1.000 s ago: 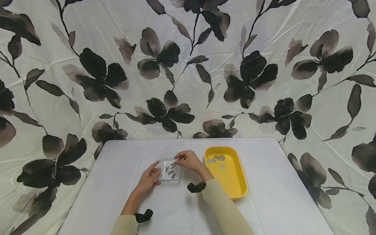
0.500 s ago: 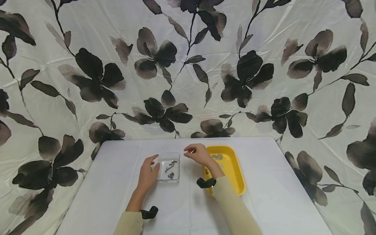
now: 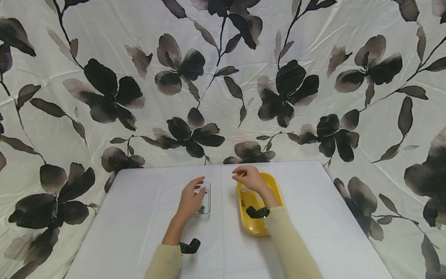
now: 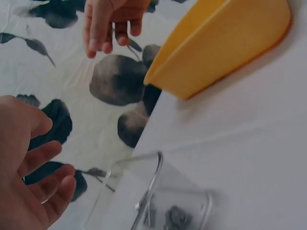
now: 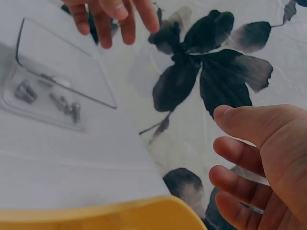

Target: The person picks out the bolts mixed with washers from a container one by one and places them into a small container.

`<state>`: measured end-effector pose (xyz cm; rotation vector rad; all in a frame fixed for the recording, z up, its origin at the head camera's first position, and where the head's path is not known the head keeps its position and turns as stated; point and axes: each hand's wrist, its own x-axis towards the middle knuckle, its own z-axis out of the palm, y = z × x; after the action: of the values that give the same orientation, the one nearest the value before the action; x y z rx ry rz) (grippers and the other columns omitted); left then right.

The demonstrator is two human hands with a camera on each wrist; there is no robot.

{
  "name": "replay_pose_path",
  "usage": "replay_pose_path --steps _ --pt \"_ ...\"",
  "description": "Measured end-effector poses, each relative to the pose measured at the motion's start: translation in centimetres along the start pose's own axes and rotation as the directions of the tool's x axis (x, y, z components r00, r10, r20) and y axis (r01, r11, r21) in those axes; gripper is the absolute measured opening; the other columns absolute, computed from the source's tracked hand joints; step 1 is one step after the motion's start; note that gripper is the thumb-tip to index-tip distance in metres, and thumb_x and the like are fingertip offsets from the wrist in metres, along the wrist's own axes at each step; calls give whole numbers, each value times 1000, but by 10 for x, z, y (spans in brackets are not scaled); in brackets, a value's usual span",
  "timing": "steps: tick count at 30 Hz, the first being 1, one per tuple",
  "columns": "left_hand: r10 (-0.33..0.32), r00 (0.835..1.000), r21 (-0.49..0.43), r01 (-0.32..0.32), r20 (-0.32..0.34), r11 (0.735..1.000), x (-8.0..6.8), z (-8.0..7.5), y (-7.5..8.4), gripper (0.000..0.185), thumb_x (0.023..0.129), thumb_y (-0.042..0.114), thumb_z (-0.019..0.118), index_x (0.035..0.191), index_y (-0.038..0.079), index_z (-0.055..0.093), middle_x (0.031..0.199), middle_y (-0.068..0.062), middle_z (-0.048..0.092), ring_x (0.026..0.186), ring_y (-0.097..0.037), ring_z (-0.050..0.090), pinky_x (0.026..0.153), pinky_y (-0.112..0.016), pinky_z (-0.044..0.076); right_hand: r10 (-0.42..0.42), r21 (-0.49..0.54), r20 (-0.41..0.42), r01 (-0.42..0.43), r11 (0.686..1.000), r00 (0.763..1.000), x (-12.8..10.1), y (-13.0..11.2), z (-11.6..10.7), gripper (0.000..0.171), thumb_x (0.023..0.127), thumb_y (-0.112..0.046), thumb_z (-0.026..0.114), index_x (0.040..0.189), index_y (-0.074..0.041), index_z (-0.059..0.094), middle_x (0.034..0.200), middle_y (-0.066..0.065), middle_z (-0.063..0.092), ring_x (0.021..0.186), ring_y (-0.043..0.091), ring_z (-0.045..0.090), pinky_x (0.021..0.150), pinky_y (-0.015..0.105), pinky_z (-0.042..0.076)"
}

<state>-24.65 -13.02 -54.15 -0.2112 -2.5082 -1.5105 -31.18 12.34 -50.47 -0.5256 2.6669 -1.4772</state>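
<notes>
Holds nothing with the left hand [image 3: 189, 198], fingers loose and spread, hovering over the 9 o'clock side of the clear tray [image 3: 208, 207] without plainly touching it. Carries the right hand [image 3: 250, 179] above the 12 o'clock end of the yellow tray [image 3: 256, 228], fingertips drawn towards the thumb; cannot tell whether anything small is pinched there, since the right wrist view shows only curled fingers and no metal.

Could lose a small part over the rim or onto the white table [image 3: 139, 217] if let go this high, with a bounce off hard plastic likely. Could also nudge the light clear tray with the hovering left hand.

Shows the bolts [image 5: 62, 103] as short, grey, dull-shining pieces lying scattered and flat inside the clear tray, at 9 o'clock from the yellow one. Shows pale round pieces [image 3: 244, 190] in the yellow tray, too small to identify.
</notes>
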Motion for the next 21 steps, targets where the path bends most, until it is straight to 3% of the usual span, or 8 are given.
replay_pose_path --steps 5,11,17,21 --pt "-26 996 -69 32 80 997 1 15 13 42 96 11 59 138 14 53 120 -9 61 106 -25 59 84 -39 54 5 -26 -24 -6 1000 1000 -3 14 -8 17 88 -14 73 102 -4 73 84 0 67 73 17 58 66 28 52" --pt "-77 982 -110 97 171 989 0 31 19 49 96 16 60 143 14 48 124 -13 59 101 -27 63 78 -37 56 33 -55 -8 -33 998 999 -7 33 -10 16 89 -14 72 101 -5 74 87 -1 68 77 16 58 69 30 50" --pt "-165 943 -249 240 287 938 -3 47 21 57 96 20 62 148 16 40 131 -20 52 104 -35 62 72 -33 58 96 -64 7 -96 993 995 -16 47 -7 17 87 -17 74 101 -7 74 86 -1 67 75 16 56 63 28 49" --pt "-230 915 -275 327 331 904 -7 58 23 64 94 26 66 150 19 36 131 -20 51 102 -31 63 71 -34 59 142 -55 39 -140 989 989 -22 57 -3 14 86 -16 75 97 -7 74 79 0 64 66 16 54 55 26 47"
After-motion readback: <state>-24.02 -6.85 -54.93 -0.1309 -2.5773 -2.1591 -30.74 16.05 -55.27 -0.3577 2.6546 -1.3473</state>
